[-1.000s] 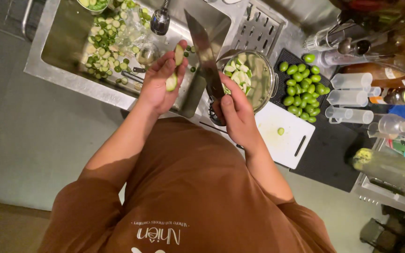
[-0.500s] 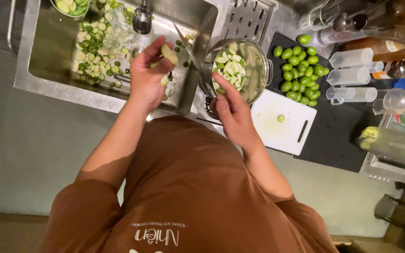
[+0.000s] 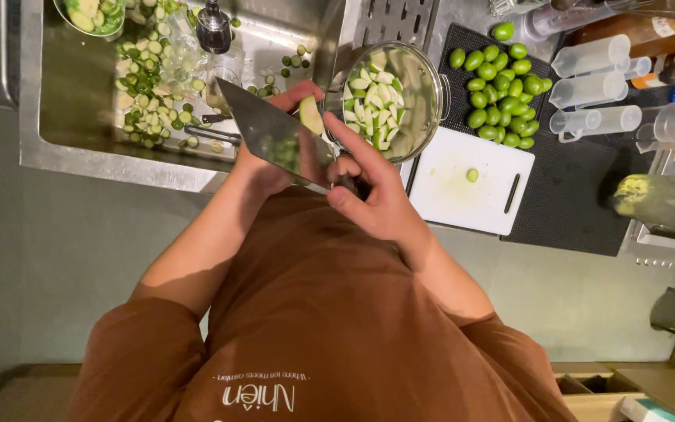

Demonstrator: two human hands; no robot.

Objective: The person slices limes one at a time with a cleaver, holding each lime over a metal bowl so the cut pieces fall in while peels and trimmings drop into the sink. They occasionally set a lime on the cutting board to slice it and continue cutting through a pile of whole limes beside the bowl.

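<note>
Head view: the right hand [image 3: 376, 199] is closed around the handle of a wide-bladed knife [image 3: 275, 141], the blade reaching out leftward across the left hand [image 3: 271, 160]. The left hand's fingers pinch a pale green fruit piece [image 3: 311, 116], held just above the blade. Immediately right of that pinch stands a steel pot [image 3: 431, 94] filled with cut green-and-white fruit slices [image 3: 373, 98]. Left of both hands, the sink [image 3: 64, 141] holds scattered green trimmings [image 3: 146, 86], with a bowl [image 3: 87, 16] of slices at its far corner. Right of the knife hand lies a white cutting board [image 3: 462, 203] carrying one small fruit end; beyond it, whole green fruits [image 3: 501, 86] are heaped on a black mat [image 3: 580, 203].
</note>
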